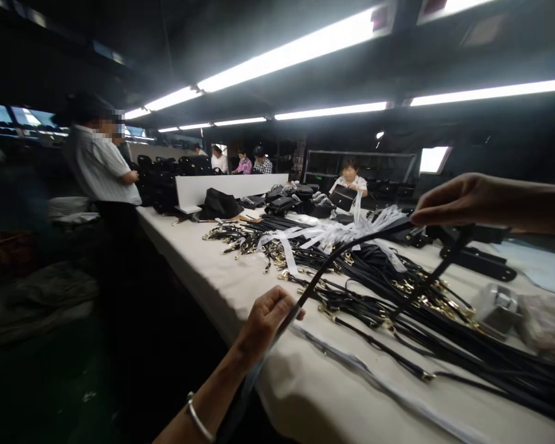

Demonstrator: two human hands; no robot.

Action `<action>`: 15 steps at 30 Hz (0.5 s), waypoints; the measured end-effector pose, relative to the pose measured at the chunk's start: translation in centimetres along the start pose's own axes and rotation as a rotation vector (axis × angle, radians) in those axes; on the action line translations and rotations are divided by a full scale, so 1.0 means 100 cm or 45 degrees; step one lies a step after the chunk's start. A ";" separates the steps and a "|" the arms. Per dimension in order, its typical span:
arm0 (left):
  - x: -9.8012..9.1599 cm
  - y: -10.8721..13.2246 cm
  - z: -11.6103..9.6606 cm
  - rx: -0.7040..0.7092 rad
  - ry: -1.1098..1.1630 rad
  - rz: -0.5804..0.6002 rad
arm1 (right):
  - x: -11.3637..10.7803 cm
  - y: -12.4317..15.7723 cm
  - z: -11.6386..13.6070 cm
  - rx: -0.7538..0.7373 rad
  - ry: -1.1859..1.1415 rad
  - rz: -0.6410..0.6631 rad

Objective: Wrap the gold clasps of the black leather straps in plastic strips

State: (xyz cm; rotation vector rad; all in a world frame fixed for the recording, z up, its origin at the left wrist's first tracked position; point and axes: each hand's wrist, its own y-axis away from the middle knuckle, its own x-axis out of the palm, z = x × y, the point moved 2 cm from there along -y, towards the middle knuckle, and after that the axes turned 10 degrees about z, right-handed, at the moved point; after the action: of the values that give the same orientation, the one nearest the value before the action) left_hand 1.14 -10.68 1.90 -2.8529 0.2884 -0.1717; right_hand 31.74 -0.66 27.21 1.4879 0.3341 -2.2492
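Observation:
A long black strap [340,250] runs between my two hands above the table. My left hand [272,311], with a bangle on its wrist, is closed around the lower part of the strap, where a greyish, see-through covering shows below the fingers. Higher up at the right, my right hand [460,200] pinches the strap between thumb and fingers. Another dark strap length [428,280] hangs below that hand; whether it belongs to the same strap I cannot tell. Beneath lies a heap of black straps [374,296] with gold-coloured clasps. A clear plastic sleeve [365,370] lies nearest me.
White strips [333,234] lie across the heap on the cream-covered table [203,271]. Black bags [287,200] are piled farther back, near a white board [231,188]. A person [104,160] stands at the left; another [349,182] handles a black bag behind the table.

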 end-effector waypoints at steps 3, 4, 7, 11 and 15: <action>0.000 -0.037 -0.055 0.226 0.069 0.021 | -0.030 -0.013 0.070 -0.151 0.170 0.037; 0.000 -0.048 -0.075 0.290 0.063 0.041 | -0.033 -0.017 0.092 -0.213 0.225 0.037; 0.002 -0.078 -0.139 0.410 0.080 0.100 | -0.026 -0.031 0.149 -0.387 0.326 0.026; 0.000 -0.093 -0.210 0.514 0.049 0.095 | -0.008 -0.048 0.200 -0.540 0.265 0.090; -0.050 -0.077 -0.235 0.615 -0.026 -0.013 | -0.013 -0.054 0.196 -0.500 0.058 0.193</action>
State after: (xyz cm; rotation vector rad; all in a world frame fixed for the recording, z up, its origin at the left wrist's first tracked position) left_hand -5.66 -8.24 26.09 -2.3763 0.1958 -0.1852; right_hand 13.69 -3.87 36.06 1.3087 0.6157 -1.8998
